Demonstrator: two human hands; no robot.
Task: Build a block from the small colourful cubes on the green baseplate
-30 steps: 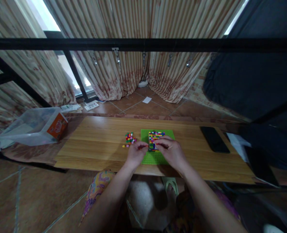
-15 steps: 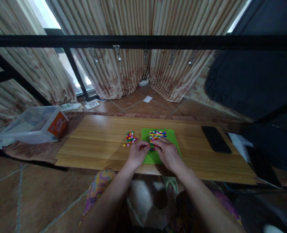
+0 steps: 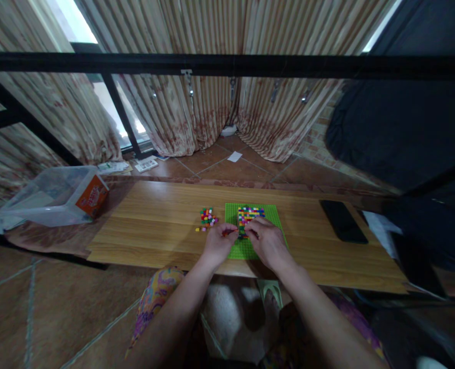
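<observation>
A green studded baseplate (image 3: 247, 251) lies on the wooden board, bearing rows of small multicoloured building bricks (image 3: 251, 211). My left hand (image 3: 220, 241) is over the plate's left edge, thumb and fingertips pinched together, with bits of red brick showing between them. My right hand (image 3: 268, 238) rests over the right part of the plate and covers some of the brick rows. Its thumb and index finger are closed near the left side of the rows; what they hold is hidden. To the left of the plate sits a pile of loose bricks (image 3: 207, 216).
A black phone (image 3: 343, 221) lies on the right of the wooden board (image 3: 154, 220). A clear plastic bin (image 3: 54, 197) with an orange label stands at the far left. Beyond the board a black metal rail (image 3: 212, 65) crosses in front of the curtains (image 3: 197, 118).
The right fingertips have shifted slightly, so more of the brick rows' left side shows. My left hand stays almost in place, and the view has moved a little.
</observation>
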